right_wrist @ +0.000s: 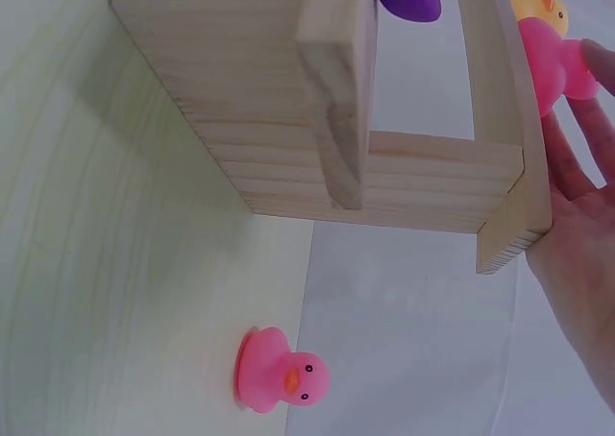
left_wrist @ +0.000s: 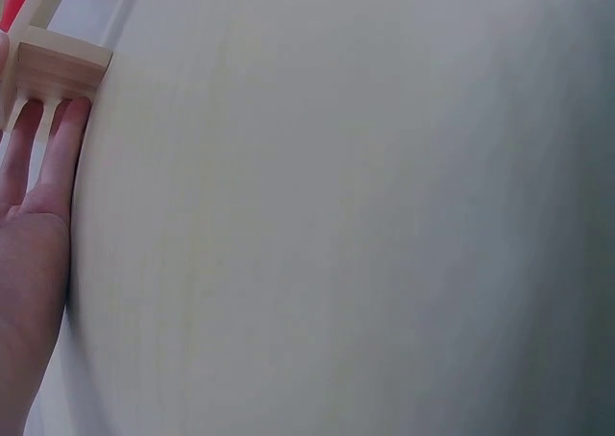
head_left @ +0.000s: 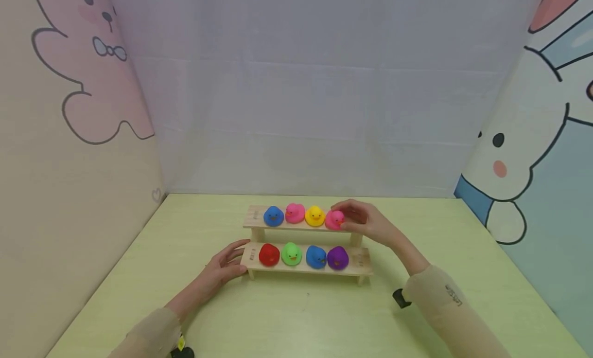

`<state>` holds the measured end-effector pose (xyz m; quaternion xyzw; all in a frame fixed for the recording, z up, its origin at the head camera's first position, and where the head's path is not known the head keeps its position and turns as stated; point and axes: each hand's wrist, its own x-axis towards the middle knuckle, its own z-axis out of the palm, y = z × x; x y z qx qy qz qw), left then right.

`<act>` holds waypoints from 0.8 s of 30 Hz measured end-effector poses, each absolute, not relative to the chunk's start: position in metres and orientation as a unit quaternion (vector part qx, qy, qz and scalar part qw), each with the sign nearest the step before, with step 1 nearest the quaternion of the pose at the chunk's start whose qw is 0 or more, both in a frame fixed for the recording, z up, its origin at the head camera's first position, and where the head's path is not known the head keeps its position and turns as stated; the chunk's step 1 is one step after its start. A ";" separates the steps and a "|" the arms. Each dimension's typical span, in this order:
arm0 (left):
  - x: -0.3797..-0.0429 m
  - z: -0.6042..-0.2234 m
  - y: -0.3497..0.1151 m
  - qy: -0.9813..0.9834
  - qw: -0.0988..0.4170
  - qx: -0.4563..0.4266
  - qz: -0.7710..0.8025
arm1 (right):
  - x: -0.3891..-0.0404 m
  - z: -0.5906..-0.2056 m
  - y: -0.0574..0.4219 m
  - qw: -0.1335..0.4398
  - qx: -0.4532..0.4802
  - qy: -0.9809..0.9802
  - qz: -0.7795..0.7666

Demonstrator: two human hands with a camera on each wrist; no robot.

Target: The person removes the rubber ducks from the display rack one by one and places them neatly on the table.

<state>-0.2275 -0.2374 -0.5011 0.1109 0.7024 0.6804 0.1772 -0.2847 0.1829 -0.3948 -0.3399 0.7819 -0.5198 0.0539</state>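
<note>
Right hand (head_left: 368,222), fingers pinching right-end pink duck (head_left: 332,220); left hand (head_left: 220,268), fingers clamped on rack (head_left: 362,260); risk: sideways nudge or rack jolt toppling yellow duck (head_left: 315,217).

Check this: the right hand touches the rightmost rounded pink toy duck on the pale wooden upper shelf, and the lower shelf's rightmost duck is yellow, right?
Not yellow: in the head view, the rounded toy duck rightmost on the pale wooden lower shelf is purple. The right hand does touch that rounded pink toy duck.
</note>
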 end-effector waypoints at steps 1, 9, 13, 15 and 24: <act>-0.228 -0.501 -0.237 0.702 0.177 0.112 0.680 | -0.285 -0.395 0.183 0.053 -0.341 0.783 -0.517; -0.227 -0.502 -0.236 0.700 0.178 0.116 0.682 | -0.282 -0.397 0.182 0.042 -0.341 0.794 -0.501; -0.226 -0.502 -0.236 0.704 0.180 0.112 0.678 | -0.282 -0.398 0.182 0.036 -0.342 0.800 -0.492; -0.226 -0.501 -0.235 0.706 0.179 0.108 0.677 | -0.282 -0.399 0.182 0.035 -0.342 0.801 -0.490; -0.226 -0.498 -0.235 0.715 0.178 0.099 0.668 | -0.282 -0.397 0.181 0.037 -0.340 0.799 -0.494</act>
